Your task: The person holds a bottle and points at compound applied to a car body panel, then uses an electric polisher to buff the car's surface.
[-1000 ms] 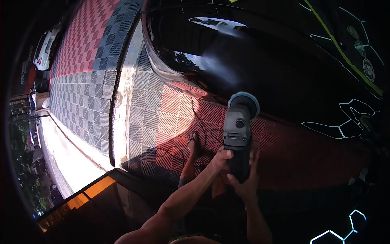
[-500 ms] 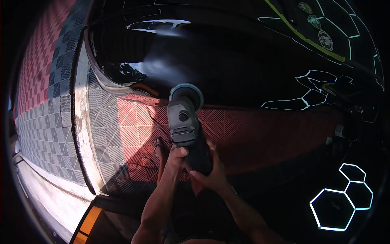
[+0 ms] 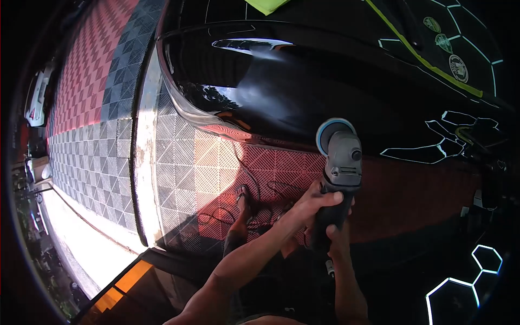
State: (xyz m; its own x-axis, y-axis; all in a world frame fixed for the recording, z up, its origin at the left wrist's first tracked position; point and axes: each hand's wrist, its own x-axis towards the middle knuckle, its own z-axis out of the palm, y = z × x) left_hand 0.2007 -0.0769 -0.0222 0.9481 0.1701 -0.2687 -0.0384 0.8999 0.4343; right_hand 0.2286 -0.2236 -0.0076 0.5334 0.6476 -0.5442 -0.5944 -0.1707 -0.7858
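Note:
A grey and black car polisher (image 3: 344,153) with a blue-edged round pad (image 3: 335,132) is held in both hands. The pad sits at the lower side of a glossy black car panel (image 3: 281,103); whether it touches the paint I cannot tell. My left hand (image 3: 317,205) is wrapped around the polisher's body just behind the head, thumb laid over the top. Further back, my right hand (image 3: 339,238) grips the dark rear handle, its fingers partly hidden beneath.
Red and grey floor tiles (image 3: 179,157) lie under the car, with a dark cord (image 3: 252,181) looping across them near a foot in a sandal (image 3: 242,196). A green cloth (image 3: 265,5) rests on the car. Yellow-green tape (image 3: 428,62) edges the windshield.
The polisher and both hands have moved right along the panel, with the head now tilted the other way. The camera view has shifted left, bringing the green cloth into sight.

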